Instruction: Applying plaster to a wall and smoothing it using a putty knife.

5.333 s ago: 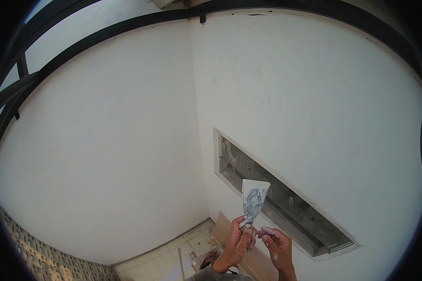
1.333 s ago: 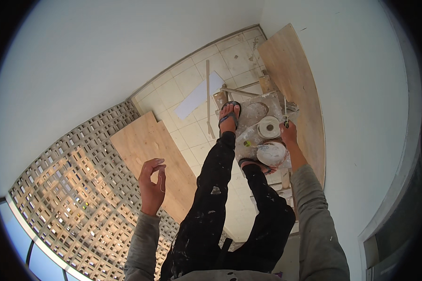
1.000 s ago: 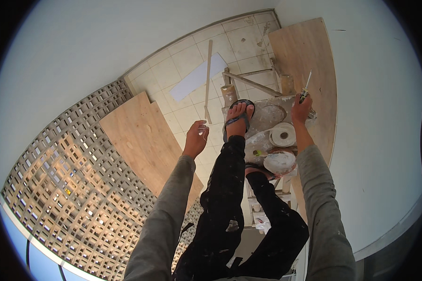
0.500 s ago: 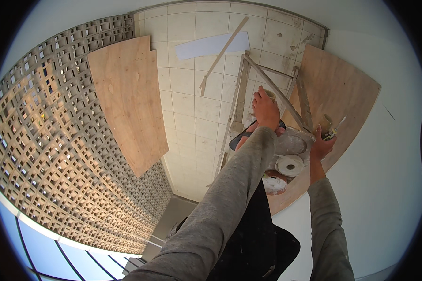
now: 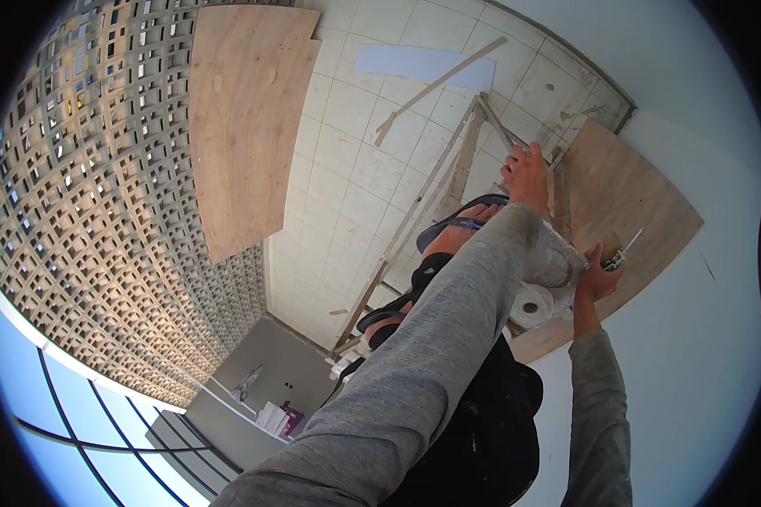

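Observation:
My left hand point(image 5: 528, 176) reaches out with its fingers curled over a wooden bar point(image 5: 497, 124) of a timber frame; the palm side is hidden. To the right, my right hand point(image 5: 599, 277) is closed round a small tool with a thin pale shaft point(image 5: 634, 241) and a speckled grip; its exact kind is unclear. A tan, flat-looking piece point(image 5: 604, 248) shows beside those fingers, and I cannot tell if it is held too. Below my left forearm, a white roll point(image 5: 532, 306) with a dark core lies beside a whitish, plaster-smeared surface point(image 5: 550, 264).
Sandalled feet point(image 5: 473, 215) stand along the timber frame, above a tiled floor point(image 5: 347, 160). One plywood sheet point(image 5: 249, 127) lies by the latticed block wall point(image 5: 101, 211); another point(image 5: 626, 194) is by the white wall point(image 5: 693, 355). A white strip point(image 5: 389, 59) and a wooden batten point(image 5: 448, 80) lie below.
My left hand has moved from beside the slanting bar onto it. The view has turned, bringing more of the feet and the grey wall into sight. My right hand still holds the tool.

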`<state>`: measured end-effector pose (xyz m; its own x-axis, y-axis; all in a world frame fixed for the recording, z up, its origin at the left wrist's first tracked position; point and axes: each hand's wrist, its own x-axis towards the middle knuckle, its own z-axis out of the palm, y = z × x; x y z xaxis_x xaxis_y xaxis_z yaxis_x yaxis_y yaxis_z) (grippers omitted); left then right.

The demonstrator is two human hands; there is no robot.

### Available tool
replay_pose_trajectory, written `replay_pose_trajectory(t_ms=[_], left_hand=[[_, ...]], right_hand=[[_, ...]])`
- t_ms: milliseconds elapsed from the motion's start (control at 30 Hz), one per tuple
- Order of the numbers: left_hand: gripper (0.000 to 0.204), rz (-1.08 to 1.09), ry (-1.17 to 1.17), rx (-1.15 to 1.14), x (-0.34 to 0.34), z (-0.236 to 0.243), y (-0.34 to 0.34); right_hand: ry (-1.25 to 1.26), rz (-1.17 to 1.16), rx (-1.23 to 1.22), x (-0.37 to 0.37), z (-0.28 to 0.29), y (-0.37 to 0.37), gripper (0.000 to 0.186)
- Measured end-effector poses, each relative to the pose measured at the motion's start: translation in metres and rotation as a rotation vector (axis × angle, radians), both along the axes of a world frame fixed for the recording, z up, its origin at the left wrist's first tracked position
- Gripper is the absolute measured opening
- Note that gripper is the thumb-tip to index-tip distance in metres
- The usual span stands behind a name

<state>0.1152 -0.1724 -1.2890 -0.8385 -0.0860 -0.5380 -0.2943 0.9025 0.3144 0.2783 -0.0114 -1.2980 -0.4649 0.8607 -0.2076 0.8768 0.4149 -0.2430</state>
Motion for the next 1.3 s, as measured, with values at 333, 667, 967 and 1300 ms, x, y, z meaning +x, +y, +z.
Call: replay_pose_trajectory(t_ms=[333, 667, 967, 1300], left_hand=[[0.053, -0.129, 0.082, 0.211, 0.005, 0.006, -0.024], [0.049, -0.153, 0.104, 0.304, 0.004, 0.005, -0.028], [0.050, -0.196, 0.181, 0.331, 0.009, -0.002, -0.032], [0.068, -0.530, 0.643, 0.112, 0.053, -0.003, -0.063]], right_hand=[[0.158, -0.044, -0.033, -0.007, 0.000, -0.005, 0.055], [0.316, -0.008, -0.148, 0.013, 0.010, -0.003, 0.046], [0.406, 0.080, 0.086, 0.016, -0.010, -0.002, 0.045], [0.397, 0.182, 0.341, 0.022, -0.037, 0.004, 0.037]])
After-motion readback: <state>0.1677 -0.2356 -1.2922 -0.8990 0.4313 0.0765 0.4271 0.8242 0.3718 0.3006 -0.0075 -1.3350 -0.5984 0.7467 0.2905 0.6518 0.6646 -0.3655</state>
